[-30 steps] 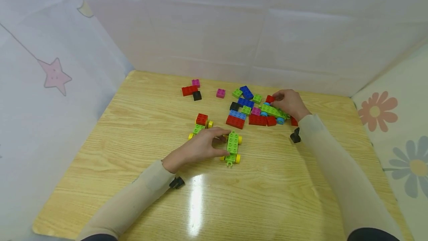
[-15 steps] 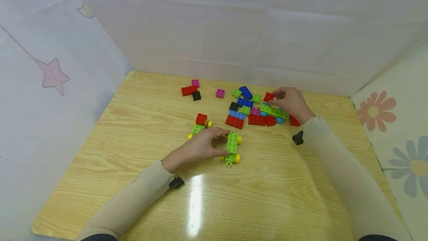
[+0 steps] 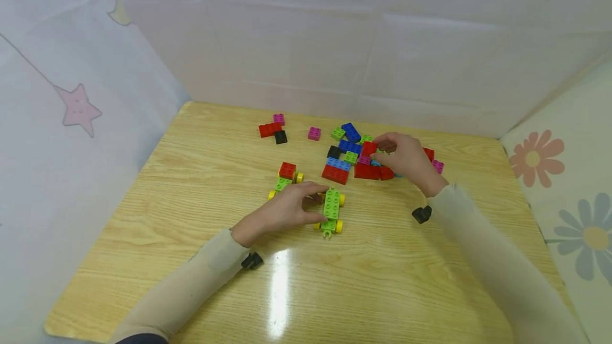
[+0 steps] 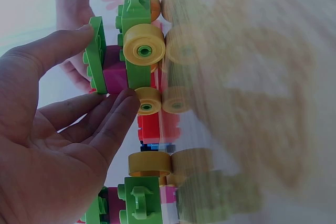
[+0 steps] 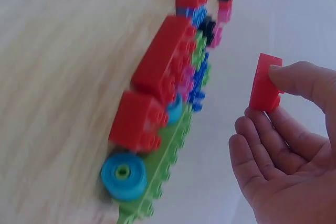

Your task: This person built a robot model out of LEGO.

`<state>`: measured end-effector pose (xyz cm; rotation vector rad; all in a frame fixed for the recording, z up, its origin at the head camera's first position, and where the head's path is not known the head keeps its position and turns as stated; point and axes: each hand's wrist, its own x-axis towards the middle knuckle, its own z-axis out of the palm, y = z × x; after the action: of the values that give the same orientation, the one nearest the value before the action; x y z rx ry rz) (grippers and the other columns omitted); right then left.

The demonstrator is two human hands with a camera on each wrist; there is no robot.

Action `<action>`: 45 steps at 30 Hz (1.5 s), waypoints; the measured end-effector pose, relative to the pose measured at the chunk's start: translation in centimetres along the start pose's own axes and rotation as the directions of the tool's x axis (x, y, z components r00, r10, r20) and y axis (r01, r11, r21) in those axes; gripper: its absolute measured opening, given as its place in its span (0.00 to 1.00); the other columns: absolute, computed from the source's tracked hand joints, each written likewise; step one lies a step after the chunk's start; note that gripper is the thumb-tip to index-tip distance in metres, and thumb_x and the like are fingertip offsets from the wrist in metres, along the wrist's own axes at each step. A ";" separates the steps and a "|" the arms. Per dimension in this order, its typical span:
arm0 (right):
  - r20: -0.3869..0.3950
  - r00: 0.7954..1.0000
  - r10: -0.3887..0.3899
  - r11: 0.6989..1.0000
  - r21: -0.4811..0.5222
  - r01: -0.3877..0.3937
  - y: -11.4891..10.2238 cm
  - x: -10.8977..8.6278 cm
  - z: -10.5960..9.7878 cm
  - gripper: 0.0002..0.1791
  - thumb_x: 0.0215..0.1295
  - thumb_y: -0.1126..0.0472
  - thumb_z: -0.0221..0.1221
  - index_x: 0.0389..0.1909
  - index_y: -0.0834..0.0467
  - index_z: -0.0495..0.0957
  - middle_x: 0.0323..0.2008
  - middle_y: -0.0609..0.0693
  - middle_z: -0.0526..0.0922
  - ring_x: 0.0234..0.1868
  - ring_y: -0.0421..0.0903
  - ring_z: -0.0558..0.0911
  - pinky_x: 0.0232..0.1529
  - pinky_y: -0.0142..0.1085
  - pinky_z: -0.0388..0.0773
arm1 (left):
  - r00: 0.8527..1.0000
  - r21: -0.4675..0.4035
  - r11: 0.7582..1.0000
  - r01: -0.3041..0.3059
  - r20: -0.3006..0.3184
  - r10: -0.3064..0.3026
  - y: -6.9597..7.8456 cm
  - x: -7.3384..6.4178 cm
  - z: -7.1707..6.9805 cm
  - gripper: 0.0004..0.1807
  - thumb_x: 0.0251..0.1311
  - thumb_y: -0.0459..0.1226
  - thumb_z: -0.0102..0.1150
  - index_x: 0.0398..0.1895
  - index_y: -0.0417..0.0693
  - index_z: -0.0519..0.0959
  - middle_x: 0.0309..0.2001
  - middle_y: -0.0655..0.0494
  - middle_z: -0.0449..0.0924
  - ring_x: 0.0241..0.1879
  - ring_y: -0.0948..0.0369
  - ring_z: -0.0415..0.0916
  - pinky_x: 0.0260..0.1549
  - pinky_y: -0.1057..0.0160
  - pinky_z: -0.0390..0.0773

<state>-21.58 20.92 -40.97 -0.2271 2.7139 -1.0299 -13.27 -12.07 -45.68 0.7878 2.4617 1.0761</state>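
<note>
My left hand (image 3: 286, 207) holds a green toy car (image 3: 332, 204) with yellow wheels, thumb on one end and fingers on the other. Its upper green plate sits on a purple brick (image 4: 115, 70), seen in the left wrist view. Beside that hand stands a second yellow-wheeled car with a red brick (image 3: 288, 170) on top, partly hidden. Between thumb and fingertips my right hand (image 3: 411, 159) pinches a small red brick (image 5: 266, 82), raised above the pile. Beneath this hand lies a green car base (image 5: 169, 153) with blue wheels, mostly hidden in the head view.
Several bricks lie together near the right hand, among them a blue brick (image 3: 351, 132), a long red brick (image 3: 367, 172) and a black brick (image 3: 333, 152). Farther left are a red brick (image 3: 270, 130) and a pink brick (image 3: 314, 133). A cloth wall (image 3: 306, 57) rises behind the table.
My right hand has lifted the small red brick from behind the blue-wheeled base and carried it left, over the other bricks. My left hand and its car have stayed in place.
</note>
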 end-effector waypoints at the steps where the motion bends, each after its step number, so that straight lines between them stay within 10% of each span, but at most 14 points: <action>1: 0.001 1.000 -0.005 1.000 0.000 0.005 -0.2 -0.2 0.2 0.27 0.79 0.50 0.69 0.73 0.56 0.80 0.69 0.59 0.85 0.70 0.61 0.83 0.73 0.62 0.81 | 1.000 0.000 1.000 0.001 0.001 -0.001 0.0 0.0 0.0 0.42 0.69 0.47 0.79 0.83 0.47 0.74 0.75 0.52 0.82 0.68 0.54 0.84 0.71 0.50 0.84; 45: 0.087 0.984 -0.156 0.982 0.126 0.144 -3.1 -5.6 7.5 0.21 0.72 0.52 0.76 0.63 0.47 0.86 0.61 0.47 0.89 0.64 0.56 0.87 0.70 0.62 0.83 | 1.000 -0.002 1.000 0.005 -0.011 -0.005 -0.1 0.2 0.0 0.41 0.68 0.47 0.80 0.81 0.45 0.75 0.73 0.51 0.83 0.67 0.54 0.85 0.69 0.51 0.86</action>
<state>-13.96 15.17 -43.43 -0.4542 2.5708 -1.1852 -13.44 -12.03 -45.77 0.7763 2.4702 1.0843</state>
